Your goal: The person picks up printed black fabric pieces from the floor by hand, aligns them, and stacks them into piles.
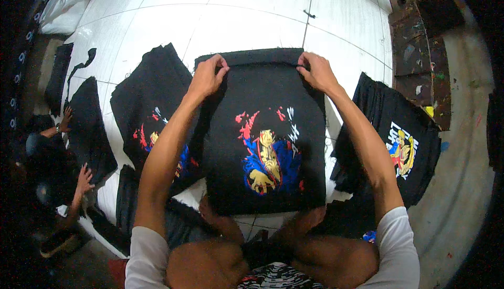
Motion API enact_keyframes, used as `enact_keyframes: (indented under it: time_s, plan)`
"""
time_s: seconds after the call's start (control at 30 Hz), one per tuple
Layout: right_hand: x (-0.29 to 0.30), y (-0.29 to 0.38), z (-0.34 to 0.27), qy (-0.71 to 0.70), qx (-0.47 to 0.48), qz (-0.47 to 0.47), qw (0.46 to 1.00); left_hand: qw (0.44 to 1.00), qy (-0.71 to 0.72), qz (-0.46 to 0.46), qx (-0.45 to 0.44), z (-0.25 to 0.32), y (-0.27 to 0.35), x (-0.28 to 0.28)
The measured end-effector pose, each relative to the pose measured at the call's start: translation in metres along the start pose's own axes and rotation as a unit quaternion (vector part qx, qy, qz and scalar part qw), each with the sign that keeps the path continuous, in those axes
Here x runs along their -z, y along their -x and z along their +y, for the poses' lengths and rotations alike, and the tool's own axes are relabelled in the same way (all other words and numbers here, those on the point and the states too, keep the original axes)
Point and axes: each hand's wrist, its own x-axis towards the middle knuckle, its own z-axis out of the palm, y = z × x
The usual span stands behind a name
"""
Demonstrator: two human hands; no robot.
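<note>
A black fabric panel [256, 88] lies flat in front of me on the white tiled floor [256, 21]. Its print shows a figure in blue, yellow and red, with white lettering beside it. Along the far end runs a folded strip [260, 57] of the same black cloth. My left hand [206, 77] pinches the strip's left end between thumb and fingers. At the opposite end, my right hand [317, 72] grips the cloth the same way. The strip stretches between both hands, roughly straight.
Another printed black panel [153, 80] lies to the left, partly behind my left arm. A stack of printed black pieces [374, 104] sits at right. Further left, another person's hands [83, 181] rest by black cloth [88, 131]. A white plastic bag [65, 11] stands far left.
</note>
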Motion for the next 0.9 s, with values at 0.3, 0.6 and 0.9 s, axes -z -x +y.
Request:
enact_keyframes:
  time_s: [0.3, 0.6, 0.9]
  plan:
    - [-0.025, 0.200, -0.044, -0.181, 0.090, 0.066, 0.977, 0.942, -0.157, -0.256, -0.153, 0.097, 0.194, -0.006]
    - [-0.051, 0.383, -0.012, -0.027, 0.166, -0.201, 0.965, 0.905, -0.150, -0.373, -0.140, 0.050, 0.373, -0.018]
    - [-0.046, 0.373, -0.004, -0.030, 0.169, -0.223, 0.960, 0.910, -0.111, -0.333, -0.220, 0.037, 0.371, -0.019]
